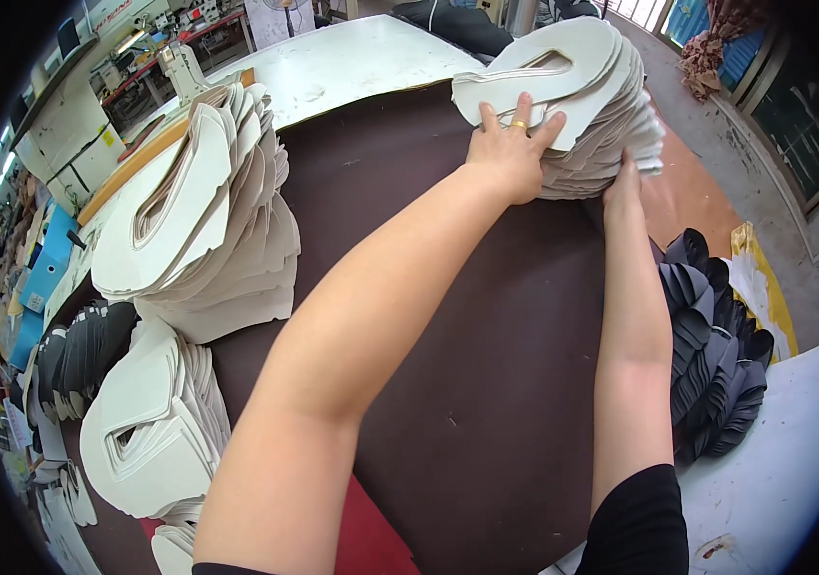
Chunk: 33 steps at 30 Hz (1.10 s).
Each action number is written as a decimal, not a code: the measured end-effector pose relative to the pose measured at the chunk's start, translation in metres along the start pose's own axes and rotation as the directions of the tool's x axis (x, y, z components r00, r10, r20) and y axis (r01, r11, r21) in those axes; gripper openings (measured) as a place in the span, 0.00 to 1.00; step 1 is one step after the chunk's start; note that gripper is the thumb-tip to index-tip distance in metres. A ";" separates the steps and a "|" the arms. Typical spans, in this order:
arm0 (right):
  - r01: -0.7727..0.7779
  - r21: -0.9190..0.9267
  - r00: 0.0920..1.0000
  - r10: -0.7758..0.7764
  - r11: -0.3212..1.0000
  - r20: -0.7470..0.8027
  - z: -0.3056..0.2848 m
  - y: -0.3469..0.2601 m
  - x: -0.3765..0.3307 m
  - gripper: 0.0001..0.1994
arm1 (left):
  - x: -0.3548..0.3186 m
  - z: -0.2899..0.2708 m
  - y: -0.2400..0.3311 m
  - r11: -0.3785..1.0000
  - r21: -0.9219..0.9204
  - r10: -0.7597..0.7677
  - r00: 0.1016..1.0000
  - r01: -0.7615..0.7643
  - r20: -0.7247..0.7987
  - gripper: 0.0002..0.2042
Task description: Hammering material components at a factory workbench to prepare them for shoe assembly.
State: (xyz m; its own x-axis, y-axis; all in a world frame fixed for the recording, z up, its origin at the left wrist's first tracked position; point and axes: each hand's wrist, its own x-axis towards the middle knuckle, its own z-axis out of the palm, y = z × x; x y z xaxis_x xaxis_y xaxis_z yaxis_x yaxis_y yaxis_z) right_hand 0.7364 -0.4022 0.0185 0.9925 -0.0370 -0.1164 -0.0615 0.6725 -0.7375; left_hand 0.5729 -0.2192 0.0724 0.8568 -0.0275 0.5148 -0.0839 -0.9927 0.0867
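At the far right of the table, a tall stack of off-white U-shaped cut pieces, like shoe-upper parts, stands with its layers fanned out. My left hand, with a ring on one finger, lies against its near left side, fingers spread over the upper layers. On the right side my right hand grips the stack's lower edge; its thumb shows and its other fingers are hidden behind the layers. Beneath the stack is a dark brown sheet covering much of the table.
Two more off-white stacks stand at left, a taller leaning one and a lower one. Dark grey strap-like bundles lie at right, by a yellow bag. Black bundled pieces sit far left. A red sheet shows near me.
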 end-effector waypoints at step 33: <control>0.640 -0.624 0.308 -0.594 -0.448 0.743 0.066 -0.076 -0.071 0.30 | -0.171 -0.142 -0.054 0.557 -0.614 -0.190 0.806 0.559 0.561 0.22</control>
State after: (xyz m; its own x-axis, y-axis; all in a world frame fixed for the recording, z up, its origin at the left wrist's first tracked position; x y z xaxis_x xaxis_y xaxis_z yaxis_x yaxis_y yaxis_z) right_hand 0.6777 -0.4018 0.1263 0.4210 0.1379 0.8965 0.5965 -0.7867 -0.1591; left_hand 0.3583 -0.1438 0.1010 0.9917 0.1005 -0.0802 0.1198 -0.4958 0.8601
